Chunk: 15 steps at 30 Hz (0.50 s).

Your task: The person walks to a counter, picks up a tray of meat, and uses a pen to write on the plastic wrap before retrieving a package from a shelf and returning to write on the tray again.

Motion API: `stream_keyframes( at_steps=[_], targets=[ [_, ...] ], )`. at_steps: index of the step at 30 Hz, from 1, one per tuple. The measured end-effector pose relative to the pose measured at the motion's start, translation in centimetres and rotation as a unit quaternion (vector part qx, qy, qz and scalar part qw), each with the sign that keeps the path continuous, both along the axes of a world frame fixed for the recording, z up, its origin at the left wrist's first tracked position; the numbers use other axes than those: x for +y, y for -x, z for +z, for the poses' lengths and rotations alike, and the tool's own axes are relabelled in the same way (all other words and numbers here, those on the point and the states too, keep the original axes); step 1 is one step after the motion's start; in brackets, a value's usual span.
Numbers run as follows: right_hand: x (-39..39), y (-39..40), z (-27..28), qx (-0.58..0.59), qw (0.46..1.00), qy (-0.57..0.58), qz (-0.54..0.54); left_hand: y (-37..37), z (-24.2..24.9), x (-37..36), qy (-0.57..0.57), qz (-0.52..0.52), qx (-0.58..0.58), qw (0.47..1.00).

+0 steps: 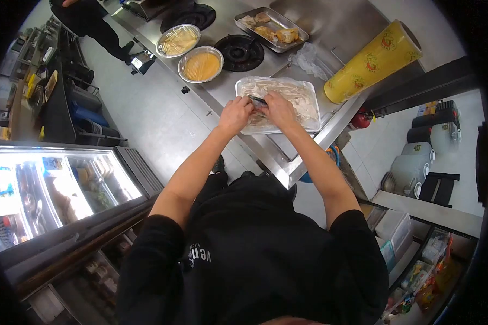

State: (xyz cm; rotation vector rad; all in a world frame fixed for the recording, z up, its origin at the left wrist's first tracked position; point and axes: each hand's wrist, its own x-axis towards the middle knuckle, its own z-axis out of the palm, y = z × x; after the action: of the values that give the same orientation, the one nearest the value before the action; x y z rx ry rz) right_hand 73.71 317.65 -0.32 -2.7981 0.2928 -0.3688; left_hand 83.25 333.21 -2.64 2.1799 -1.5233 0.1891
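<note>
On the steel counter in front of me lies a white tray (309, 116) of pale, thin pieces of food, with what looks like clear film over it. My left hand (237, 114) is over the tray's left side, its fingers bent and closed. Close beside it, my right hand (279, 110) curls inward over the middle of the tray. Between the fingertips of both hands is a small dark, slim object (257, 99); its kind is too small to make out. The fingers partly cover it. A large yellow roll of cling film (371, 62) leans just right of the tray.
Two film-covered bowls, one with pale food (179, 40) and one with orange-yellow food (200, 65), stand by black burners (239, 52). Behind is a metal tray (295, 47) with browned pieces, near crumpled plastic (309, 59). A glass-topped fridge (65, 184) is at left; another person (87, 24) stands beyond.
</note>
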Motion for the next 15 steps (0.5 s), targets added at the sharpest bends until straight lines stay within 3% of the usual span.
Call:
stream_keyframes(
  at_steps=[5, 8, 11, 15],
  targets=[
    [-1.1, 0.0, 1.9, 0.104, 0.991, -0.084, 0.004, -0.8, 1.2, -0.9, -0.017, -0.031, -0.031, 0.999],
    [-0.7, 0.8, 2.5, 0.116, 0.99, -0.079, 0.012, -0.9, 1.5, -0.9, -0.032, -0.049, -0.027, 0.998],
    [1.1, 1.1, 1.4, 0.04, 0.996, -0.055, -0.055, -0.9, 1.6, -1.2, -0.021, -0.045, -0.04, 0.998],
    [1.4, 0.5, 0.0, 0.027, 0.996, -0.029, -0.075, -0.4, 1.3, -0.9, -0.026, -0.032, -0.044, 0.998]
  ],
)
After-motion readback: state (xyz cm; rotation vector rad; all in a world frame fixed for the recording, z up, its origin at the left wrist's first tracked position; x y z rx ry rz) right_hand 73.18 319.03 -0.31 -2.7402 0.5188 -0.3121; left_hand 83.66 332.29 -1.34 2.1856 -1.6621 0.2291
